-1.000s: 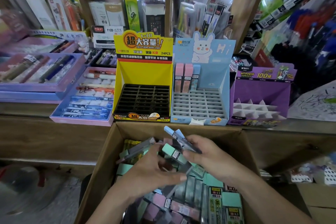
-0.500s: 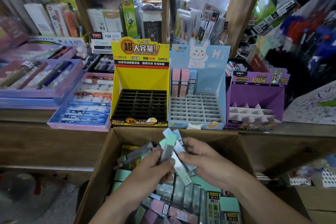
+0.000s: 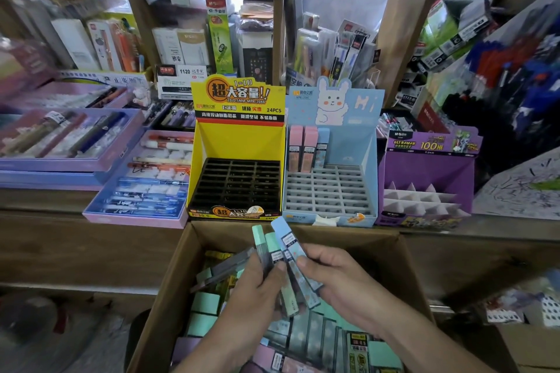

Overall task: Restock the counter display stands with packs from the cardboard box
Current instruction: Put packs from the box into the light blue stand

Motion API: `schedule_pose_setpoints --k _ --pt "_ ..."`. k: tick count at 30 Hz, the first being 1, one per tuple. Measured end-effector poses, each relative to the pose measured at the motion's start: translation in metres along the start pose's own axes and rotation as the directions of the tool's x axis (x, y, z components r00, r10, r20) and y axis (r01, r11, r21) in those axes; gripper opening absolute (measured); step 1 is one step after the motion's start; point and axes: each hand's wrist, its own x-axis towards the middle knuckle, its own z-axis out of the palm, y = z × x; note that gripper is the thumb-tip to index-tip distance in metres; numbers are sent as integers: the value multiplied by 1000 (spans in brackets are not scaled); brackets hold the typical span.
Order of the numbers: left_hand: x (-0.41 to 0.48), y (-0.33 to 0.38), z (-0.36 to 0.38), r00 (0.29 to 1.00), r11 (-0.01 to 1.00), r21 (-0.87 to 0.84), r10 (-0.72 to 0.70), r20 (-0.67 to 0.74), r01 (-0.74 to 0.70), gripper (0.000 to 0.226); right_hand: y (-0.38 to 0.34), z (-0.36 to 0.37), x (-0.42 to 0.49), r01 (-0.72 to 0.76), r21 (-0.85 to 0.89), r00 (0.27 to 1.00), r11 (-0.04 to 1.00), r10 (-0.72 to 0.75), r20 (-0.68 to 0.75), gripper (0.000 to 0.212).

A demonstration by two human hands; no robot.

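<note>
Over the open cardboard box (image 3: 169, 285), both hands hold a fan of slim lead packs (image 3: 280, 247), mint green and light blue. My left hand (image 3: 257, 291) grips the green ones from the left. My right hand (image 3: 336, 278) pinches the blue ones from the right. More packs (image 3: 306, 339) fill the box below. On the counter behind stand three display stands: a yellow one (image 3: 239, 145) with an empty black grid, a blue rabbit one (image 3: 348, 145) holding three packs (image 3: 307, 148) in its back row, and a purple one (image 3: 427, 169).
Purple trays of pens (image 3: 142, 182) lie on the counter to the left of the stands. Shelves behind are crowded with boxed stationery (image 3: 188, 45). Bundles of blue and red pens (image 3: 515, 70) hang at the right. A wooden counter edge (image 3: 91, 239) runs across in front of the box.
The packs have been raised and fanned upright between both hands. The camera view has shifted slightly lower and nearer to the stands.
</note>
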Motion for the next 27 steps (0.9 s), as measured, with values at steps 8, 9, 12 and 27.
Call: schedule_pose_setpoints --k 8,9,12,27 --pt "-1 6 1 999 999 31 20 30 -21 32 3 0 2 90 -218 984 972 -121 -133 23" --pt "-1 7 0 999 999 44 22 26 -23 31 3 0 2 92 -252 979 963 -133 -151 21" --pt "0 7 -1 999 994 95 52 17 -53 29 3 -1 3 86 -330 976 940 -146 -162 18" --pt "1 24 -14 983 972 166 177 -53 -167 18 -33 -14 -6 264 -339 856 903 -381 -350 13"
